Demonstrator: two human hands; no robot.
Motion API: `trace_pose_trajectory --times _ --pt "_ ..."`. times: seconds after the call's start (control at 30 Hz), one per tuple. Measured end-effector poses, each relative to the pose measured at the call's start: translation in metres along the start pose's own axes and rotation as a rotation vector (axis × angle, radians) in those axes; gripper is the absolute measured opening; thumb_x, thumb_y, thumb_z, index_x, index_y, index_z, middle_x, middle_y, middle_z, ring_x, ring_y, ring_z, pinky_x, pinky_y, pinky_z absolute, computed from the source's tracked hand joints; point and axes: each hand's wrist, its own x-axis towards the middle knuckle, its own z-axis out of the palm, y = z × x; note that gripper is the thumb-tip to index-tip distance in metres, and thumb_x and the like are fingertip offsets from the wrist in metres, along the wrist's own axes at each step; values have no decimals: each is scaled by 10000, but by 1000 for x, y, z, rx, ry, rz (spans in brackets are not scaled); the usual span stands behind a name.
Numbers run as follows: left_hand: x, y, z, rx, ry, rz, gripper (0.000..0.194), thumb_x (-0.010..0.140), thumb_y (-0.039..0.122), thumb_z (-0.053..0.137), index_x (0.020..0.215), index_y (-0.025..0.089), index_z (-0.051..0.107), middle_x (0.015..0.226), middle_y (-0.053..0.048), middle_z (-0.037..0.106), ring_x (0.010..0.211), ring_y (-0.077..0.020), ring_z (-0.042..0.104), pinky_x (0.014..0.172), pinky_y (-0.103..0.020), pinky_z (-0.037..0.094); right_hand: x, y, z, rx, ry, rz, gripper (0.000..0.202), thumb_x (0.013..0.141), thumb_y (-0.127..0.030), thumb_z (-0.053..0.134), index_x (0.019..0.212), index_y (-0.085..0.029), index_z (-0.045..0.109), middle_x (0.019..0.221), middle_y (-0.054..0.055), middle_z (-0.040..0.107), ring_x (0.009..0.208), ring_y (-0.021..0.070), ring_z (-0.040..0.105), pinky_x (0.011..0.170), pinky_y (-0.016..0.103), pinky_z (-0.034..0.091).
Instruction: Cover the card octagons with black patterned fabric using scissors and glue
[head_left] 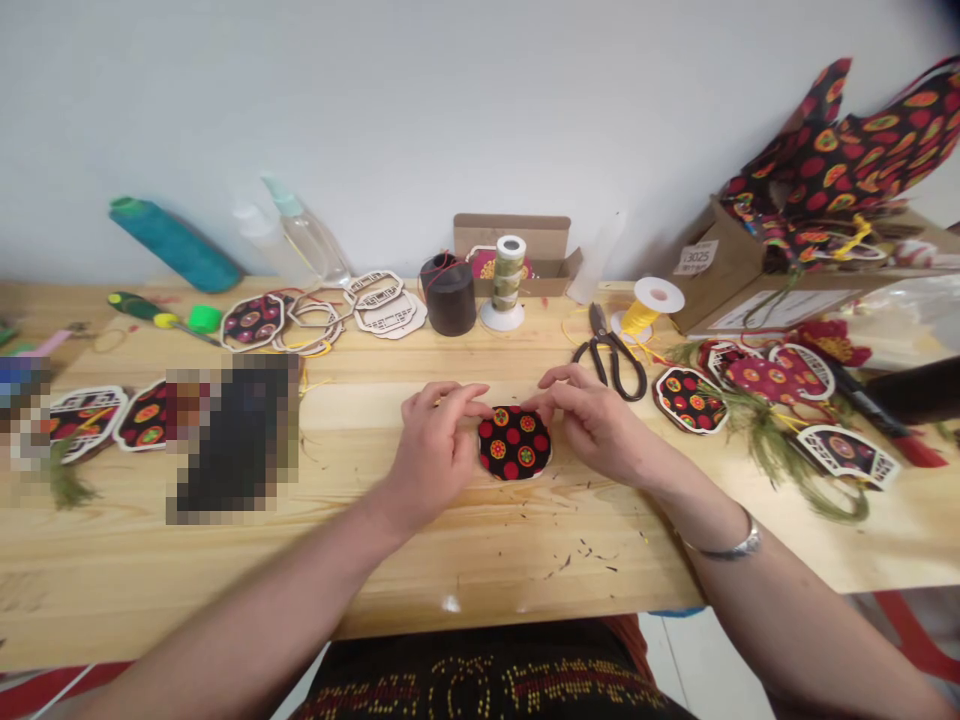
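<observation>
A small rounded patch covered in black cloth with red dots and flowers lies on the wooden table in front of me, a pale rim showing along its lower edge. At its upper left edge, my left hand pinches it between thumb and fingertips. My right hand grips the upper right edge the same way, with a silver bangle on that wrist. The fingertips partly cover the patch's top corners. Beyond my right hand, black-handled scissors rest on the table, blades pointing away from me.
Along the wall stand a black thread cone, a patterned spool and a yellow thread spool. A cardboard box overflows with patterned cloth at right. Finished-looking cloth pendants lie at right, wooden frames at back left. Dark scraps litter the front.
</observation>
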Motion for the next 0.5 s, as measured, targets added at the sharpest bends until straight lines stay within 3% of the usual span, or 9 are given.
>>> trace_pose_trajectory --times 0.23,0.37,0.5 --pt "0 0 0 3 -45 12 546 701 -16 399 1192 172 546 1013 -7 764 1096 -255 520 951 -473 385 0 0 2 10 -37 -4 375 664 91 392 848 -179 575 962 78 552 1083 204 542 860 344 498" --pt "1 2 -3 -11 43 -3 509 703 -18 389 1132 187 570 879 4 768 1003 -238 569 937 -454 401 0 -1 -2 9 2 -22 349 660 85 385 780 -185 571 927 68 563 1051 202 558 849 346 494" --pt "2 2 -4 3 13 -36 479 693 -7 392 1083 188 590 769 6 753 926 -253 592 899 -480 403 0 -1 -5 -30 -4 0 334 652 83 389 724 -179 584 906 63 564 962 193 585 796 332 491"
